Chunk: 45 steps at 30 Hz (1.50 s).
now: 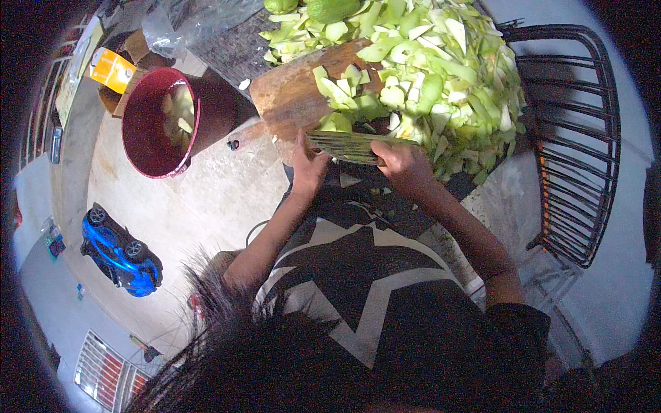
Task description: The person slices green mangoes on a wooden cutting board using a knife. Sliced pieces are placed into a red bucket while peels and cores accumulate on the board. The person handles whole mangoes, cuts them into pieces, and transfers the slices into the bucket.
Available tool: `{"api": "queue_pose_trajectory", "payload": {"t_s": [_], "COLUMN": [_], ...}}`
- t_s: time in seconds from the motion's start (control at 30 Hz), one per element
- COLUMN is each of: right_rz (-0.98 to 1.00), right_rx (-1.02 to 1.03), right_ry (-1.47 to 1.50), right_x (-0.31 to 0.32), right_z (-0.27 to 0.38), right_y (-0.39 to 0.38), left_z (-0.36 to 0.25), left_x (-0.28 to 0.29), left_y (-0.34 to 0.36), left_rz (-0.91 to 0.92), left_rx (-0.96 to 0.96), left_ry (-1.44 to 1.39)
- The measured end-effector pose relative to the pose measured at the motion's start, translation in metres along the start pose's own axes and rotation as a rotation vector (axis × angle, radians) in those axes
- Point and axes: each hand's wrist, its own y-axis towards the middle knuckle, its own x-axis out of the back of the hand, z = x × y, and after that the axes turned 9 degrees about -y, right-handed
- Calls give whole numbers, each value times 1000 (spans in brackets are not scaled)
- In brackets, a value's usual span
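My right hand is closed on a long, flat, greenish streaked tool, perhaps a blade, held crosswise at the near end of a wooden board. My left hand has its fingers closed at the tool's left end. Just behind the tool lies a pale green vegetable, partly hidden, with cut pieces on the board. A big heap of green peels and scraps covers the right side, and whole green vegetables sit at the far edge.
A red bucket with pale pieces stands left, beside an orange box and clear plastic. A blue toy car is lower left. Black metal railings stand right. Another barred frame is at lower left.
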Motion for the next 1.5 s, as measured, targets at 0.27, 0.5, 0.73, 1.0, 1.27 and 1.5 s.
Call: {"api": "queue_pose_trajectory", "payload": {"t_s": [0.27,0.5,0.73,1.0,1.27,1.5], "right_rz": [6,-4,34,-8,-75,147], "right_rx": [30,64,-9,-99,-162,-28], "right_ry": [68,-17,-86,-89,72,-58], "right_x": [15,17,10,-18,-37,27], "right_z": [17,33,31,11,-24,-7], "right_y": [12,25,13,43,52,10], "left_z": [-11,-28,1,-6,1,3], "left_x": [-4,-7,-2,-18,-12,-12], "left_y": [-1,-4,-2,7,6,6], "left_rz": [-59,-125,-141,-226,-201,-197], "left_rx": [77,-43,-109,-68,-25,41], "left_ry": [-113,-211,-126,293,147,141]}}
